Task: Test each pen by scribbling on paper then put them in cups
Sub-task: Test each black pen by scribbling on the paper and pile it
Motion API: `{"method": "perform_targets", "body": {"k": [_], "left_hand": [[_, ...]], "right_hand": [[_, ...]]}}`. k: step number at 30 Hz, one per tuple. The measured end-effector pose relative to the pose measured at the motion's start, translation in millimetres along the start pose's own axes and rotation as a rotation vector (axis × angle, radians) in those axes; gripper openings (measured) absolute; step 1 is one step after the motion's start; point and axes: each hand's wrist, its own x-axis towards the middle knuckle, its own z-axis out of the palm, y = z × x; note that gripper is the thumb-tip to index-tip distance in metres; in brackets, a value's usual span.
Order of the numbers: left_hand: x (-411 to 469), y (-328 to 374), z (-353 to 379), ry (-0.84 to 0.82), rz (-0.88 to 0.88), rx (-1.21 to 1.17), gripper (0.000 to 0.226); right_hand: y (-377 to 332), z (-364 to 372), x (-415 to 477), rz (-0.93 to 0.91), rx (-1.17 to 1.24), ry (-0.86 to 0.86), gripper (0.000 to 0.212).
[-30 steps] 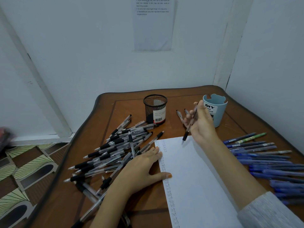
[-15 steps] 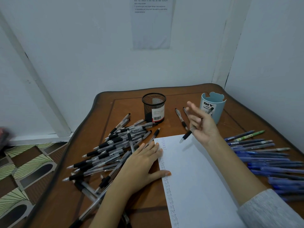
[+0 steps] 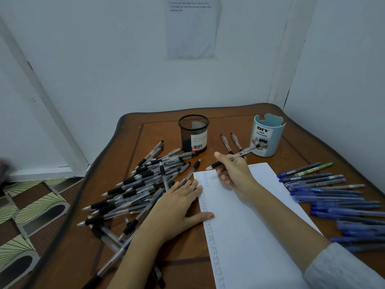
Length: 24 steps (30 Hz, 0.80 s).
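My right hand grips a clear pen with a black grip, its tip pointing left just above the top left corner of the white paper. My left hand lies flat, fingers spread, pressing the paper's left edge, where a column of "test" scribbles runs down. A big pile of black pens lies left of the paper. The black mesh cup and the light blue cup stand at the back of the table.
Two black pens lie between the cups. Several blue pens and a green one lie in a row on the right. The brown table sits in a wall corner; patterned floor shows at the left.
My right hand turned the pen from upright to nearly level and lowered it toward the paper's top left corner. My left hand stayed on the paper.
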Motion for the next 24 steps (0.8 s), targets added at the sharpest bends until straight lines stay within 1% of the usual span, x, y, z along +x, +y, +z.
{"method": "perform_targets", "body": {"k": [3,6,9,12,14,17,19,24], "left_hand": [[0.4,0.0,-0.3,0.006,0.003,-0.007,0.091],[1.1,-0.4,0.3,0.019,0.006,-0.014,0.092],[1.3,-0.9,0.8,0.027,0.007,-0.011,0.091],[1.6,0.0,0.1,0.025,0.008,-0.012,0.090],[1.9,0.2,-0.3,0.015,0.003,-0.017,0.089],[2.2,-0.1,-0.3,0.014,0.002,-0.019,0.087],[2.1,-0.3,-0.5,0.015,0.005,-0.019,0.087],[2.4,-0.4,-0.5,0.017,0.012,-0.022,0.091]], "right_hand": [[6.3,7.3,-3.4,-0.089,-0.041,-0.006,0.024],[12.0,9.0,-6.7,-0.225,-0.249,0.047,0.033],[14.8,9.0,-8.2,-0.298,-0.405,0.127,0.040],[18.7,10.1,-8.5,-0.385,-0.522,0.133,0.033],[21.6,9.5,-7.7,-0.414,-0.548,0.123,0.030],[23.3,7.5,-5.8,-0.437,-0.551,0.102,0.036],[23.4,6.9,-4.3,-0.446,-0.539,0.096,0.035],[25.3,7.5,-4.0,-0.453,-0.552,0.063,0.034]]}}
